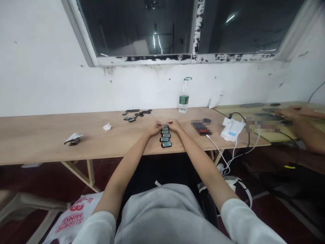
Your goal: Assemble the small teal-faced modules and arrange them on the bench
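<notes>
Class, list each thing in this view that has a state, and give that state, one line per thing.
Left bare hand: at the row's far end.
Right bare hand: at the row's far end.
Row of small black-framed screens: lying flat in a straight line.
Clear plastic bottle with green label: upright.
White-framed window: paint peeling.

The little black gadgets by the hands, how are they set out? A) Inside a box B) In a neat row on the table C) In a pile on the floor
B: the small black-framed screens lie in a line on the wooden table, just below the left hand and right hand.
</notes>
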The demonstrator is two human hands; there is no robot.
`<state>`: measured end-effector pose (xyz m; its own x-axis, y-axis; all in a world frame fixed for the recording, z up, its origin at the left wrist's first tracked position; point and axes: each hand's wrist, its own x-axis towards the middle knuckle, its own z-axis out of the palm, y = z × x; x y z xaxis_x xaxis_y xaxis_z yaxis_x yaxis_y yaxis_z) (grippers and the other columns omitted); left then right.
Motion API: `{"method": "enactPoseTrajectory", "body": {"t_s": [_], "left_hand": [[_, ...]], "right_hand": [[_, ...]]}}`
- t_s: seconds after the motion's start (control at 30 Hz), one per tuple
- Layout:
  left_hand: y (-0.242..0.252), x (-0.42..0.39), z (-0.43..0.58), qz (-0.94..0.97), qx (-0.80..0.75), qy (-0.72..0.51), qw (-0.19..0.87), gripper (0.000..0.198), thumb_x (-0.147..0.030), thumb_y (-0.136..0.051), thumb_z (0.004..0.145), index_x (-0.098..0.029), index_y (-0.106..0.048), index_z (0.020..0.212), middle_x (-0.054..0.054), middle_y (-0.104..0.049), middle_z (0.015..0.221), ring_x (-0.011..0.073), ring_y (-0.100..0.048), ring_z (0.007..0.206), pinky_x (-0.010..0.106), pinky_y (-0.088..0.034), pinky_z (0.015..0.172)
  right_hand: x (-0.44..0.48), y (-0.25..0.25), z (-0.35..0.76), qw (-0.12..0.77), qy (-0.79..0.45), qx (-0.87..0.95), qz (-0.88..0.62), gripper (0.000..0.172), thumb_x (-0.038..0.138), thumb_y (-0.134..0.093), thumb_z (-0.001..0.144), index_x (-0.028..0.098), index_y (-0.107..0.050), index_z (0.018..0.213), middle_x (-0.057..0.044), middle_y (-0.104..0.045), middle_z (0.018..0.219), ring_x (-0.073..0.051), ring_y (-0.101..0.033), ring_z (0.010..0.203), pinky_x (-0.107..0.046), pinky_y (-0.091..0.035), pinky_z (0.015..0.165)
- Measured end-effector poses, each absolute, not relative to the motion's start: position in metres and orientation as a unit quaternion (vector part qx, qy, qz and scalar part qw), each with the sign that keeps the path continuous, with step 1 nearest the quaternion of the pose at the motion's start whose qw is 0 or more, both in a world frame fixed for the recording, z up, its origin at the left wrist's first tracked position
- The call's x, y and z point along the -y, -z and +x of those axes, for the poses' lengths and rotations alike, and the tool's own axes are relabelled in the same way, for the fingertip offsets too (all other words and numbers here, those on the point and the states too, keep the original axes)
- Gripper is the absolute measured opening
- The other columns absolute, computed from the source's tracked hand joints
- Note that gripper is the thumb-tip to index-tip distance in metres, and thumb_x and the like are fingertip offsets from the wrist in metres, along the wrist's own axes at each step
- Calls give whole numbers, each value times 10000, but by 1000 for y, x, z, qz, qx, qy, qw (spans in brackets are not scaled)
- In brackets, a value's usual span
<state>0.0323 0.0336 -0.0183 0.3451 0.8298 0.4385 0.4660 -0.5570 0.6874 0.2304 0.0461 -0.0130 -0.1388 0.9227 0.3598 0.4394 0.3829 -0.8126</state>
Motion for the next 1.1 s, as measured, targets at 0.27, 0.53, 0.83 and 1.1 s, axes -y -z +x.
{"method": "enactPoseTrajectory", "body": {"t_s": [0.27, 0.53, 0.83, 1.1], "left_hand": [[17, -34, 28, 785, -424, -402, 208, 161, -329, -681, 848, -195, -770, 862, 87, -740, 945, 249, -672, 902, 374, -536, 846], [22, -37, 24, 807, -411, -375, 197, 170, -329, -734, 809, -209, -796, 912, 72, -730, 956, 226, -664, 840, 342, -527, 822], [19, -38, 21, 816, -407, -367, 183, 156, -310, -701, 823, -212, -801, 891, 59, -738, 908, 219, -661, 839, 334, -520, 834], [12, -29, 25, 805, -428, -358, 200, 142, -303, -705, 809, -208, -792, 869, 66, -734, 906, 230, -662, 845, 354, -538, 845]], "right_hand": [[-51, 13, 230, 451, -266, 706, -476, 94, 224, -693, 758, 166, -766, 755, -64, -783, 844, -231, -716, 841, -345, -562, 855], [-52, 17, 231, 407, -344, 757, -378, 104, 240, -785, 732, 170, -799, 808, -61, -783, 811, -217, -717, 771, -305, -575, 768], [-51, 13, 233, 373, -346, 776, -373, 145, 135, -723, 733, 165, -808, 847, -50, -793, 848, -182, -694, 754, -274, -558, 738], [-44, 7, 230, 386, -321, 768, -396, 80, 138, -733, 757, 167, -799, 790, -56, -784, 803, -184, -684, 722, -284, -556, 730]]}}
